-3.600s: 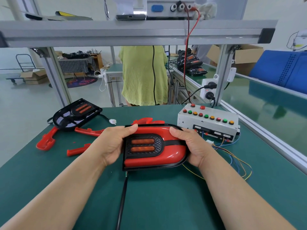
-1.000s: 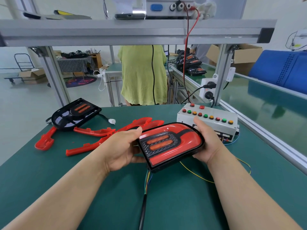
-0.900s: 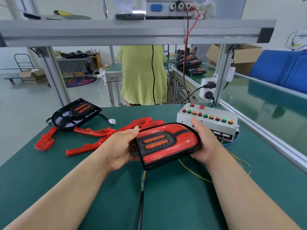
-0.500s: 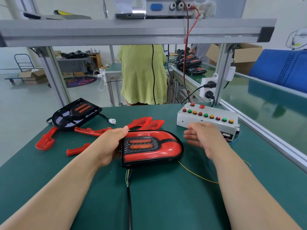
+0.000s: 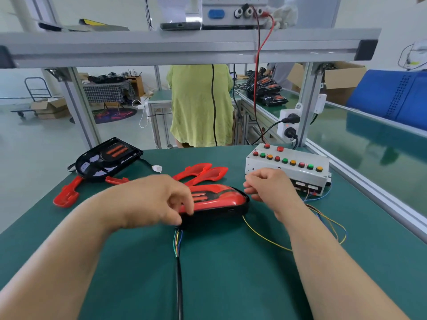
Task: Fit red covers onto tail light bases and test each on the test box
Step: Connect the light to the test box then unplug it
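Observation:
The assembled tail light [image 5: 219, 199], a red cover on a black base, lies flat on the green mat [image 5: 231, 273] at centre. My left hand [image 5: 150, 202] covers its left end, fingers and thumb curled round the edge just above the black cable [image 5: 179, 273] with its coloured wires. Just right of the light hovers my right hand [image 5: 270, 187], in front of the white test box [image 5: 288, 168], its fingers loosely curled and holding nothing. A bare black base [image 5: 108, 158] lies at the back left. Loose red covers [image 5: 201, 173] lie behind the light, and another red cover [image 5: 67, 195] sits at the left.
Thin yellow, blue and green wires [image 5: 328, 222] trail from the test box across the mat on the right. A white plug [image 5: 157, 168] lies near the bare base. An aluminium rail [image 5: 369, 195] bounds the table's right side. A person in a green top [image 5: 201, 105] stands beyond the table.
The tail light came down from mid-air onto the mat. My right hand let go of it and moved toward the test box. My left hand stayed on its left end.

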The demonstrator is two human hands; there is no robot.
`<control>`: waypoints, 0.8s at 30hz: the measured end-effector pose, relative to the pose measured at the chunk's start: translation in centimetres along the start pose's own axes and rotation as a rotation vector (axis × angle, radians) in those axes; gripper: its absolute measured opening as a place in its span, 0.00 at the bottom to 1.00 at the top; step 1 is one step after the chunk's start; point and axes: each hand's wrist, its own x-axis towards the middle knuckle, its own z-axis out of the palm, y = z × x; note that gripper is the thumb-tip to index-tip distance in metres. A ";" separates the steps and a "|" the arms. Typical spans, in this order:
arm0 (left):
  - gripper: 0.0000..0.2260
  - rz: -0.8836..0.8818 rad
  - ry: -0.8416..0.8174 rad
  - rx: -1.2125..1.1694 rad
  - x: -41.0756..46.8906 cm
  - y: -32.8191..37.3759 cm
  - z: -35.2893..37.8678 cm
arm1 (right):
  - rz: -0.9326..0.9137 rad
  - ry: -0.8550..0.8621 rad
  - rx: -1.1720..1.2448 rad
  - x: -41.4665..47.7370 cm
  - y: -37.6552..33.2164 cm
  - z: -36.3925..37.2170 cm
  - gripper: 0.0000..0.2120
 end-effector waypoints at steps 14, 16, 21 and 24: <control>0.09 0.129 -0.306 0.223 -1.7 2.5 4.5 | -0.127 -0.008 -0.003 -0.5 0.1 1.3 0.07; 0.07 0.137 -0.196 0.053 -1.2 2.4 3.9 | -0.131 -0.023 -0.002 -0.5 0.1 1.3 0.07; 0.04 0.053 0.174 -0.214 0.4 1.5 4.0 | -0.111 -0.100 0.055 -1.0 -0.2 1.3 0.08; 0.05 0.004 0.296 -0.214 0.8 1.5 4.7 | -0.076 -0.187 0.090 -1.2 -0.3 1.0 0.14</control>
